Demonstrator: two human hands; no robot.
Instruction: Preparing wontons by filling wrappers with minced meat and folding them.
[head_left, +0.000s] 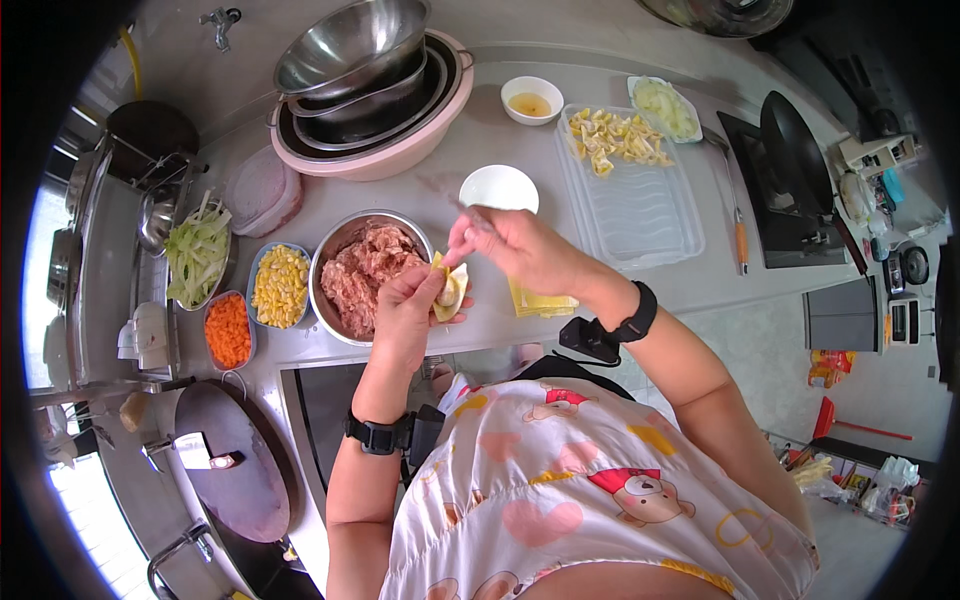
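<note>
My left hand (406, 309) holds a yellow dough wrapper (451, 291), partly folded around a bit of pale filling. The fingertips of my right hand (517, 247) are at the wrapper's upper edge. A thin, blurred utensil (478, 219) is also gripped in my right hand and points up and left. Beside my left hand stands a steel bowl (319, 319) of minced meat (367, 274). A stack of square yellow wrappers (541, 306) lies under my right wrist. Just beyond is a white bowl (499, 187). Folded wontons (611, 135) sit at the far end of a clear plastic tray (637, 225).
At left are corn kernels (280, 286), diced carrot (229, 330), shredded greens (196, 255) and a lidded tub (262, 184). Stacked basins (367, 161) stand behind. A cleaver (196, 451) lies on a round board (247, 487). A ladle (739, 217) and wok (799, 154) are right.
</note>
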